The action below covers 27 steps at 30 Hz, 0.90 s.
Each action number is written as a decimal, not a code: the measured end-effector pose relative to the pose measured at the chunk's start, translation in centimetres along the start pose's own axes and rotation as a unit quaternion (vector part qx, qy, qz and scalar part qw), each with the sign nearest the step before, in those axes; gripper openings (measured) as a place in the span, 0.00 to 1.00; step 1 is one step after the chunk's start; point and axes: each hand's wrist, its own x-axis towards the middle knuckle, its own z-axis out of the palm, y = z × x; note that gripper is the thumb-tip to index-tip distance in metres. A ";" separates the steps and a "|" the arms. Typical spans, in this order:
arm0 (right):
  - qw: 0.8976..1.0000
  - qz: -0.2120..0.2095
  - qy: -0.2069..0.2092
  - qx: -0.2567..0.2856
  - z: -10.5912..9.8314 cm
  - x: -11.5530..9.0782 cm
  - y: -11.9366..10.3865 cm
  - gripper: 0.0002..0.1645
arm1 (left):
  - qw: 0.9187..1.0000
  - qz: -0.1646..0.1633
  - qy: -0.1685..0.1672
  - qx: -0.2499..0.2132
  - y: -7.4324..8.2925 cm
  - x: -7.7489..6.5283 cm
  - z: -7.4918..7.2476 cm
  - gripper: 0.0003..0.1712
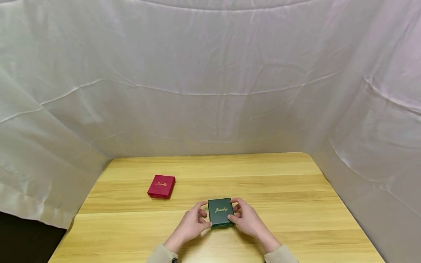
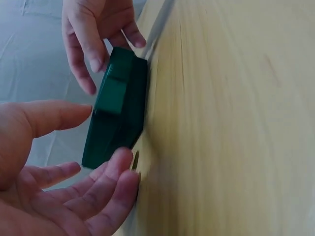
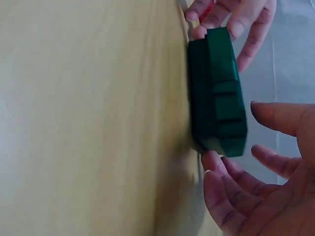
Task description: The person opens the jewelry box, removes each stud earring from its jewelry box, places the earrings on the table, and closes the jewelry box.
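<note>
A dark green jewelry box (image 1: 221, 212) with gold "Jewelry" lettering on its lid lies flat near the front of the table, between both hands. At its left side is my left hand (image 1: 194, 221), the thumb tip by the near left corner and the fingers loosely bent along the side. My right hand (image 1: 246, 218) is at the opposite side, its thumb over the lid's right edge in the head view. In the right wrist view that thumb (image 3: 278, 117) stands apart from the lid, while fingertips (image 3: 212, 160) meet the box's end. A ribbon-like band crosses the box's front side (image 2: 109, 101).
A red jewelry box (image 1: 162, 185) with the same gold lettering lies farther back on the left. The wooden table (image 1: 289, 204) is bordered by pale grey curtains (image 1: 210, 117) at the back and both sides. A dark area (image 1: 26, 237) shows beyond the left edge.
</note>
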 end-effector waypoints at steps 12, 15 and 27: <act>0.967 -0.121 -0.067 -0.216 -0.9 1.8 -1.7 0.54 | 0.993 0.031 -0.008 0.116 -0.2 0.6 -0.7 0.61; 0.952 -0.141 -0.101 -0.251 -0.4 2.2 -2.1 0.60 | 0.991 0.033 -0.027 0.127 -0.3 0.9 -0.6 0.63; 0.934 -0.126 -0.141 -0.304 1.0 3.4 -2.9 0.65 | 0.992 0.018 -0.061 0.113 -0.5 1.8 -0.6 0.64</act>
